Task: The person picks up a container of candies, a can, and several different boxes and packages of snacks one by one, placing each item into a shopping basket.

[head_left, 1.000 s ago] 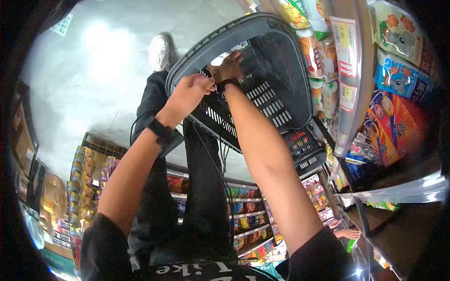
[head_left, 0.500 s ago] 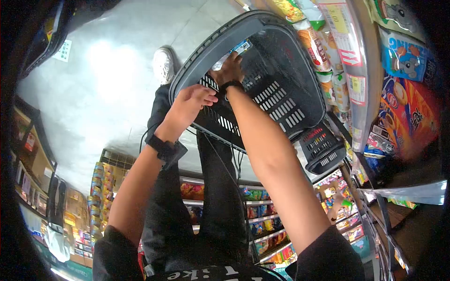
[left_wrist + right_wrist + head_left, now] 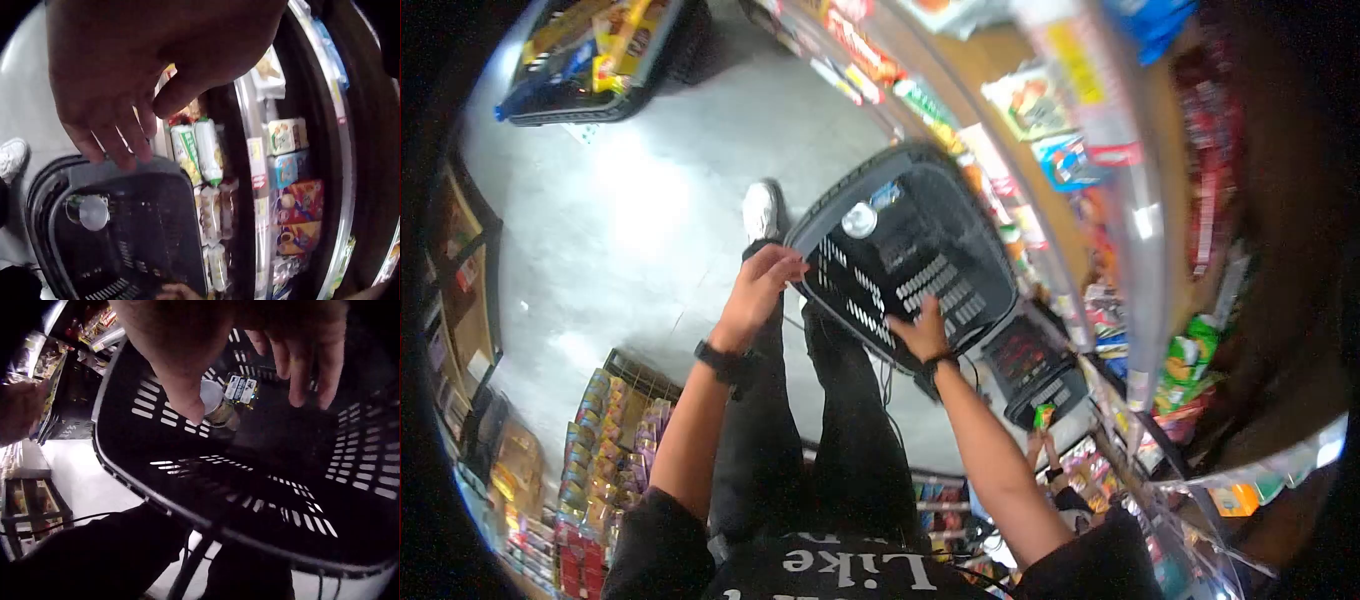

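Observation:
A dark plastic shopping basket point(image 3: 990, 215) stands on the floor between the legs and the shelf. In its far left corner lies a round container with a pale lid point(image 3: 860, 220), beside a small blue-and-white packet point(image 3: 887, 195). My right hand point(image 3: 925, 333) is over the basket's near side, fingers spread, holding nothing. In the right wrist view the lidded container point(image 3: 211, 395) shows past the thumb, apart from the fingers. My left hand point(image 3: 755, 292), fingers loosely bent and empty, is at the basket's left rim; whether it touches the rim I cannot tell.
Shelves of snack packets point(image 3: 1040, 100) run along the right. Another basket with yellow packets point(image 3: 625, 45) is at the upper left. A smaller dark basket point(image 3: 1028, 360) stands behind the main one at the right. A wire rack point(image 3: 615, 420) is at the lower left; another person's hands point(image 3: 1042, 440) show beyond.
My right hand has drawn back from the container in the corner toward the near side of the basket. The left hand has shifted a little left. The head view has swung, showing the other basket.

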Demonstrator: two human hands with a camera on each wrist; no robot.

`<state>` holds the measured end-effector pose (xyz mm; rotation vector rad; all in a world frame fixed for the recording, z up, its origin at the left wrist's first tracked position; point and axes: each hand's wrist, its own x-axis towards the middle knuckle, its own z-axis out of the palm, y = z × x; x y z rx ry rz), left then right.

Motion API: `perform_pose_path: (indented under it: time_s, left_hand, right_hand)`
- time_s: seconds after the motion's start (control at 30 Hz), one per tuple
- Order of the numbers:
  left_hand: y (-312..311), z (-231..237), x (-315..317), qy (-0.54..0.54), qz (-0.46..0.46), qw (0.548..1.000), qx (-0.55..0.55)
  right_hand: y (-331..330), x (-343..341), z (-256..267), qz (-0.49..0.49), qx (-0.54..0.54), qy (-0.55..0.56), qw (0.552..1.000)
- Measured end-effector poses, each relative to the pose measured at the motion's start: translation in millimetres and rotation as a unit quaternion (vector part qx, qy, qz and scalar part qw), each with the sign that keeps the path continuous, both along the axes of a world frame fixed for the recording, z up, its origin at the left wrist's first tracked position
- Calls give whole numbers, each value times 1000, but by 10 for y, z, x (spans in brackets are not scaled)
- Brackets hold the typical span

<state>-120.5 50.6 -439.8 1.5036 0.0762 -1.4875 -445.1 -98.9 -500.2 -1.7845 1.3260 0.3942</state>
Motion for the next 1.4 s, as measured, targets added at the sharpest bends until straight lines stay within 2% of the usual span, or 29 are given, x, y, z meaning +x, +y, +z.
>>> perform_pose_path:
  time_s: [0.1, 0.13, 0.23, 0.3, 0.37, 0.4, 0.47, 0.57, 0.63, 0.7, 0.77, 0.83, 0.87, 0.9, 0.97, 1.0, 1.07, 1.17, 1.2, 1.3, 1.33, 1.4]
  left_hand:
    - [250, 644, 266, -43, 111, 993, -5]
    - [375, 788, 348, -61, 119, 991, -2]
    - [563, 1322, 592, -66, 174, 982, -17]
    - [592, 1685, 709, -84, 183, 979, -28]
    - [557, 2040, 835, -97, 187, 976, -51]
    - [519, 2142, 898, -102, 181, 977, -56]
    - [358, 2469, 1058, -110, 173, 975, -82]
    - [19, 2993, 1235, -117, 164, 969, -145]
    - [-303, 3362, 1380, -153, 142, 959, -190]
    - [-705, 3715, 1518, -235, 125, 925, -273]
    - [-1151, 4138, 1588, -262, 135, 895, -335]
    - [-1508, 4466, 1646, -298, 103, 878, -359]
    - [-1697, 4560, 1640, -322, 108, 854, -395]
    - [-1860, 4626, 1614, -343, 110, 827, -431]
    - [-2112, 4684, 1573, -336, 87, 836, -426]
    - [-2207, 4710, 1565, -325, 72, 845, -419]
    - [-2331, 4724, 1532, -340, 75, 834, -427]
    - [-2394, 4784, 1521, -380, 70, 825, -412]
    - [-2402, 4780, 1543, -387, 65, 822, -412]
    - [-2389, 4722, 1591, -361, 55, 833, -415]
    - [-2349, 4732, 1619, -355, 43, 840, -408]
    - [-2357, 4699, 1597, -343, 52, 838, -421]
  right_hand:
    - [12, -236, 813, 11, 37, 47, 998]
    - [72, -346, 1037, -11, 16, 25, 1000]
    - [129, -671, 1438, -36, -4, 13, 999]
    - [160, -752, 1680, -46, -53, 39, 997]
    - [107, -771, 1880, -56, -27, 60, 996]
    - [99, -762, 1950, -95, -32, 31, 995]
    - [106, -431, 2241, -169, -67, -49, 982]
    - [-63, 419, 3219, -167, -116, -167, 965]
    - [-257, 1038, 4033, -237, -77, -265, 931]
    - [-534, 1471, 4501, -222, -147, -418, 868]
    - [-781, 1854, 5119, -225, -179, -467, 836]
    - [-1087, 2244, 5637, -226, -209, -512, 802]
    - [-1228, 2403, 5786, -238, -220, -491, 809]
    - [-1356, 2530, 5878, -253, -232, -467, 815]
    - [-1596, 2754, 5911, -286, -221, -419, 833]
    - [-1692, 2791, 5904, -302, -175, -407, 844]
    - [-1878, 2842, 5898, -327, -86, -386, 858]
    - [-1915, 2877, 5911, -331, -68, -385, 859]
    - [-1925, 2884, 5925, -314, -29, -381, 869]
    - [-1975, 2944, 5730, -361, -73, -375, 851]
    - [-1993, 2903, 5744, -313, -50, -390, 865]
    - [-1902, 2936, 5743, -317, -96, -430, 840]
